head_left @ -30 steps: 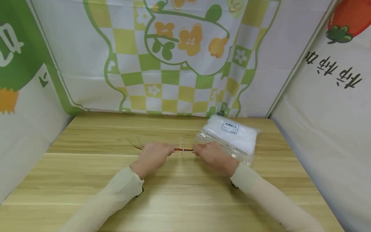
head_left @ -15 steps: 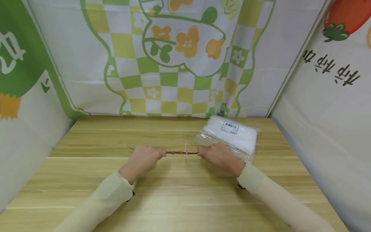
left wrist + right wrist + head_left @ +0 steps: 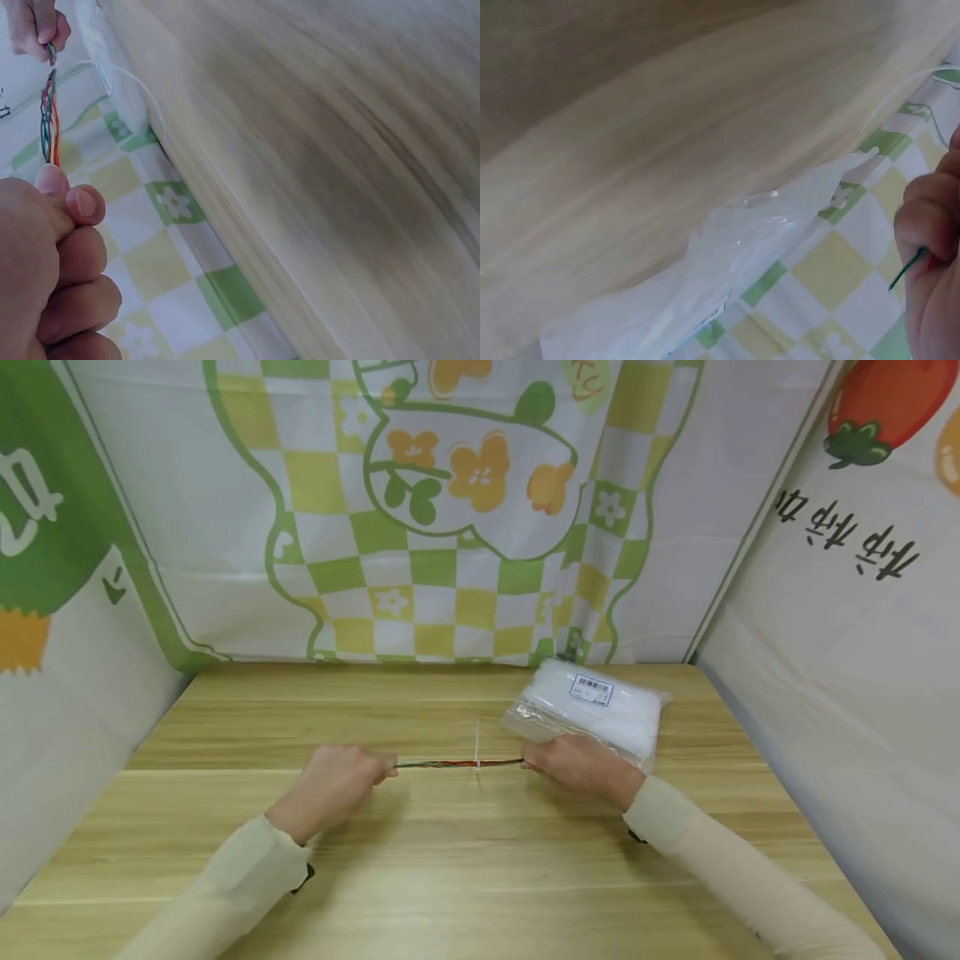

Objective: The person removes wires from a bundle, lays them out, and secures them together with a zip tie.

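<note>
A bundle of thin coloured wires (image 3: 442, 764), red, green and others, is stretched straight between the two hands above the table. My left hand (image 3: 337, 783) pinches its left part between thumb and curled index finger, as the left wrist view shows. The right end is gripped by my right hand (image 3: 581, 766); a short green wire tip (image 3: 904, 273) pokes out of that fist in the right wrist view. Around the bundle, right of its middle, sits a white cable tie (image 3: 477, 745) with its long tail sticking up.
A clear plastic bag of white cable ties (image 3: 626, 714) with a barcode label lies just behind my right hand. The wooden table (image 3: 450, 877) ends at a patterned cloth backdrop (image 3: 435, 593), with cloth walls on both sides.
My left hand has slid leftward along the wires, so a longer stretch shows between the hands. The right hand has shifted slightly to the right, still gripping its end.
</note>
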`<state>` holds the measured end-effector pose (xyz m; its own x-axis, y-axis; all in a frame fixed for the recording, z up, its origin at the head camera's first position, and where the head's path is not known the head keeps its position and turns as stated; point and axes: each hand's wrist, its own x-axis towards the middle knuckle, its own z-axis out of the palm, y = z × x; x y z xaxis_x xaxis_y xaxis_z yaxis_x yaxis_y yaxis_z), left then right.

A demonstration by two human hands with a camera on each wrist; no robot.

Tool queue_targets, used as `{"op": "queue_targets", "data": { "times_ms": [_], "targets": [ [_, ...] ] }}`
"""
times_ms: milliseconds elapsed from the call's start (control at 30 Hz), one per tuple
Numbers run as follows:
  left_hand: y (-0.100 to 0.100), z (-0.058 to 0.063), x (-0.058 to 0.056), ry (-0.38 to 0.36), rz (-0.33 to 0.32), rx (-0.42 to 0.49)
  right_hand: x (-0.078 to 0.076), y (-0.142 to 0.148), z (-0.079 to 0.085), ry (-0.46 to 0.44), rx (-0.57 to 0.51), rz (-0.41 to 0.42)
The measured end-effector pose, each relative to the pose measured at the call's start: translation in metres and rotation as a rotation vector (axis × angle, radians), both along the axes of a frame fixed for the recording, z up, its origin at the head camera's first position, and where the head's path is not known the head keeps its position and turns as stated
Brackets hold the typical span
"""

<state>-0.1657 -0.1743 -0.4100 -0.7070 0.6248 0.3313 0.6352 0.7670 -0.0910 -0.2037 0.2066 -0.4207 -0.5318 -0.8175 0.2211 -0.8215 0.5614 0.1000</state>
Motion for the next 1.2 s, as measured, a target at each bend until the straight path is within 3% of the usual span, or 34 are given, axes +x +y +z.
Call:
{"op": "queue_targets", "data": {
  "times_ms": [267, 600, 733, 867, 1200],
  "targets": [
    [-0.013, 0.001, 0.001, -0.048, 0.034, -0.002, 0.0, 0.001, -0.001, 0.156, 0.028, 0.013],
    [-0.025, 0.005, 0.006, -0.065, 0.063, -0.049, 0.0, 0.004, 0.0, 0.045, -0.005, 0.061],
    [-0.027, 0.004, 0.006, -0.077, 0.034, -0.056, -0.003, 0.003, -0.005, 0.136, 0.009, 0.052],
    [-0.027, 0.002, 0.007, -0.135, 0.034, -0.091, -0.002, -0.002, -0.01, 0.241, 0.056, 0.017],
    [-0.032, -0.005, 0.01, -0.223, 0.009, -0.162, 0.007, -0.011, -0.015, 0.185, 0.15, -0.067]
  ]
}}
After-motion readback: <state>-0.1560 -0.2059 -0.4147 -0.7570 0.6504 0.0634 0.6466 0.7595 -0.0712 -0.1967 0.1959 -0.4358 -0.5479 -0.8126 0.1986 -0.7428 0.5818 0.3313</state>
